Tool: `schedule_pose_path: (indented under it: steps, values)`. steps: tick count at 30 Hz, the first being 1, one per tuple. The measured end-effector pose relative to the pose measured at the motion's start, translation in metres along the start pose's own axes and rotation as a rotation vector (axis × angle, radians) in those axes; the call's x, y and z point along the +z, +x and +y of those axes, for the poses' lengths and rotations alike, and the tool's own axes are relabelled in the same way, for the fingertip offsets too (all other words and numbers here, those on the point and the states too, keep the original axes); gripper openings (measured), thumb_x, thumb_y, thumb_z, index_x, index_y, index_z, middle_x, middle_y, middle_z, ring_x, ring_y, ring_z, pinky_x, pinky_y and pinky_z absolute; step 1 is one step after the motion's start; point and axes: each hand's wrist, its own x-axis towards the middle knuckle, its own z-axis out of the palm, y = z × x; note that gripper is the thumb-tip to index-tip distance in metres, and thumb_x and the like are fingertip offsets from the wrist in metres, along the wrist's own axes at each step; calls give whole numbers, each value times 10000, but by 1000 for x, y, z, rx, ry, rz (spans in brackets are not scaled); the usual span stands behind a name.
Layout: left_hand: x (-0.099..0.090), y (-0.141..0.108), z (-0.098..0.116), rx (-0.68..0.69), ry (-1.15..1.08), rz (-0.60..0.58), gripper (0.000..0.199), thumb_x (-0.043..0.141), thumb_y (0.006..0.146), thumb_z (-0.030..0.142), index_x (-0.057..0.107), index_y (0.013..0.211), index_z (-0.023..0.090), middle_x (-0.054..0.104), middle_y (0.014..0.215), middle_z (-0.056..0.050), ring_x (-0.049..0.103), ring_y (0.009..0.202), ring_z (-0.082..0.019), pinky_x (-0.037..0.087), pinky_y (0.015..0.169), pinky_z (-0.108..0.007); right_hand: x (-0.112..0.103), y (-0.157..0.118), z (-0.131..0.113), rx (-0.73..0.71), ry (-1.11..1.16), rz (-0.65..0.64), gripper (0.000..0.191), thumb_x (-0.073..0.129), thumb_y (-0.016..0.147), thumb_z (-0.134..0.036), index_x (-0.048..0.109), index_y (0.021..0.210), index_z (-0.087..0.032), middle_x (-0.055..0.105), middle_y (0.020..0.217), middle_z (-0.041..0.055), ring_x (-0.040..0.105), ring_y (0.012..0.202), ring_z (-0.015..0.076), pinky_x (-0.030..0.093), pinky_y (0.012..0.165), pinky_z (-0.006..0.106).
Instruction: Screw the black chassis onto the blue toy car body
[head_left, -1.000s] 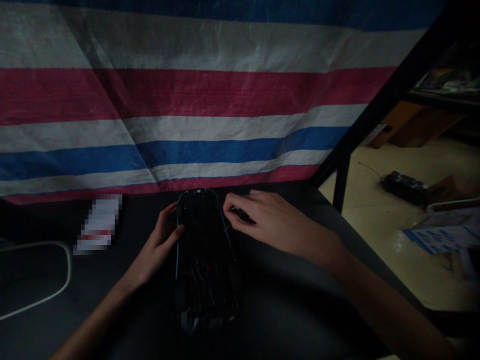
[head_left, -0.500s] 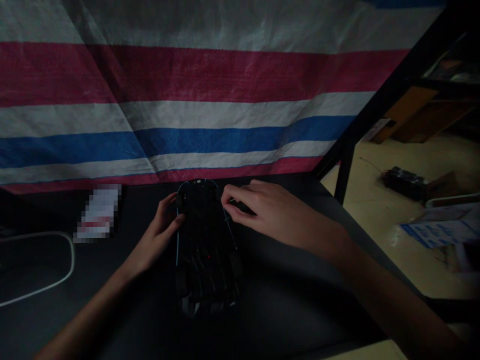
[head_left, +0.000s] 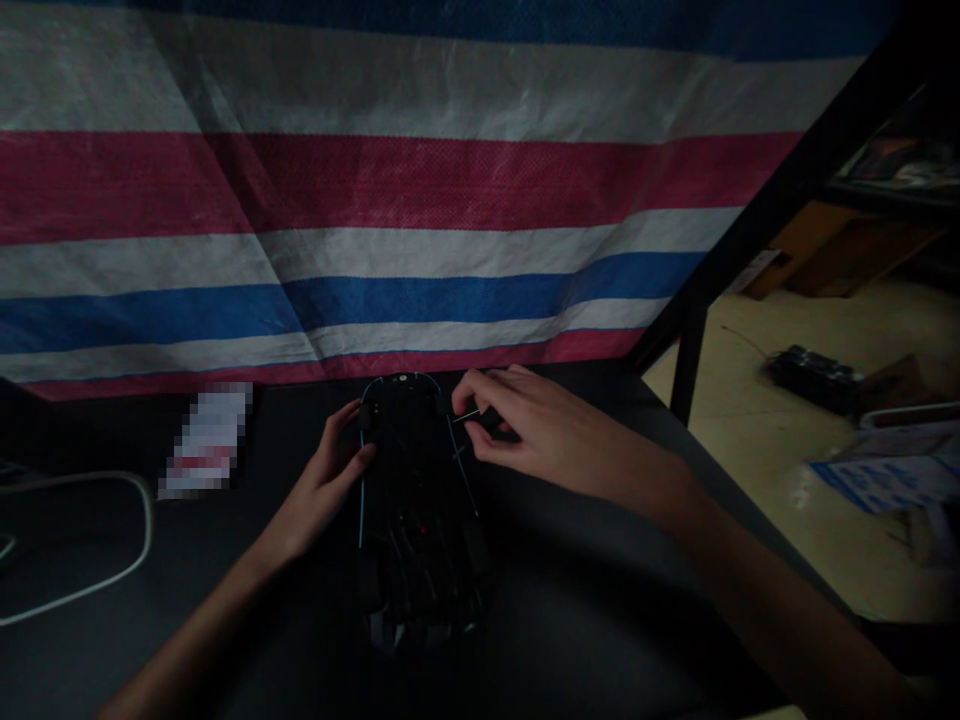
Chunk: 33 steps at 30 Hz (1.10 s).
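A black toy car [head_left: 420,500] with light-blue edges lies upside down on the dark table, its underside and wheels facing up. My left hand [head_left: 322,490] holds the car's left side near the front wheel, the thumb resting on the edge. Beside the opposite side, my right hand [head_left: 525,420] pinches a small screwdriver [head_left: 466,416]. Its thin metal shaft points left toward the car's edge by the front right wheel, while the fingers hide most of the dark handle. Whether the tip touches the car is too dark to tell.
Striped woven sheeting [head_left: 420,180] hangs behind the dark table [head_left: 247,620]. On the left lie a blurred-out packet [head_left: 210,440] and a white cable [head_left: 146,530]. A black frame post [head_left: 686,370] stands at the right, with a dark vehicle-like object [head_left: 814,375] on the floor beyond.
The whole view has shifted, so the car and hands appear slightly lower and further right. My right fingers have parted a little, and more of the screwdriver's shaft shows.
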Motion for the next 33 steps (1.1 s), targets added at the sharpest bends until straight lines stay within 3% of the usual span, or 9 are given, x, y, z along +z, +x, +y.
schedule_pose_path:
  steps: [4, 10, 16, 19, 22, 24, 26, 29, 33]
  values:
    - [-1, -1, 2, 13, -2, -10, 591, 526, 1006, 477, 317, 1527, 290, 351, 1666, -99, 387, 1498, -349, 309, 1229, -567, 0, 1, -3, -55, 57, 16, 238, 578, 873, -121, 504, 1074, -225, 601, 1071, 39, 568, 1036, 190, 448, 923, 319]
    - [1, -4, 9, 14, 1, 10, 569, 532, 1002, 466, 346, 1511, 292, 398, 1641, -108, 451, 1454, -360, 392, 1183, -563, 0, 5, -5, -65, 67, 22, 243, 589, 836, -124, 514, 1042, -229, 610, 1056, 43, 576, 1021, 195, 456, 924, 332]
    - [0, 0, 5, 10, 26, -2, 586, 481, 1030, 452, 260, 1543, 277, 359, 1649, -130, 496, 1417, -335, 434, 1158, -522, 2, 8, -1, 51, -53, 16, 122, 514, 1012, -321, 598, 1035, -234, 676, 880, 7, 635, 811, 176, 443, 776, 320]
    - [-5, -1, 11, 127, 215, 36, 588, 475, 1034, 441, 256, 1554, 276, 345, 1639, -138, 430, 1452, -350, 412, 1163, -561, 3, 9, 3, 72, -40, -21, 177, 472, 1051, -341, 614, 1075, -238, 662, 801, -13, 628, 711, 148, 420, 716, 296]
    - [-5, -7, 28, 314, 617, 183, 549, 556, 999, 422, 396, 1513, 312, 300, 1637, -110, 315, 1478, -394, 330, 1182, -654, 0, 9, 5, 22, 15, -23, 104, 512, 1020, -266, 594, 1075, -230, 664, 841, -11, 621, 734, 138, 421, 721, 283]
    - [0, -11, 42, 386, 760, 120, 444, 548, 1004, 384, 505, 1442, 327, 477, 1478, -99, 452, 1343, -373, 432, 1104, -642, -3, 9, 6, -1, 47, -7, 99, 555, 969, -210, 575, 1065, -225, 673, 924, 7, 628, 824, 153, 440, 770, 287]
    - [11, -13, 55, 440, 802, -37, 390, 525, 1015, 348, 550, 1403, 308, 604, 1285, -87, 585, 1168, -316, 543, 997, -545, -6, 8, 5, -20, 70, 1, 161, 587, 916, -168, 558, 1064, -223, 674, 1009, 27, 624, 932, 174, 453, 849, 304]
    - [27, -10, 68, 444, 848, -193, 294, 499, 1030, 322, 608, 1297, 265, 656, 1191, -73, 678, 1055, -268, 606, 881, -435, -8, 7, 1, -43, 66, 9, 227, 592, 872, -128, 548, 1076, -216, 660, 1089, 45, 603, 1039, 192, 448, 937, 321]
    - [37, -2, 75, 433, 926, -264, 227, 474, 1041, 311, 642, 1172, 233, 695, 1163, -79, 729, 994, -273, 631, 743, -395, -6, 8, -1, -38, 14, 16, 148, 569, 922, -159, 565, 1060, -212, 676, 1067, 49, 620, 1006, 196, 449, 923, 332]
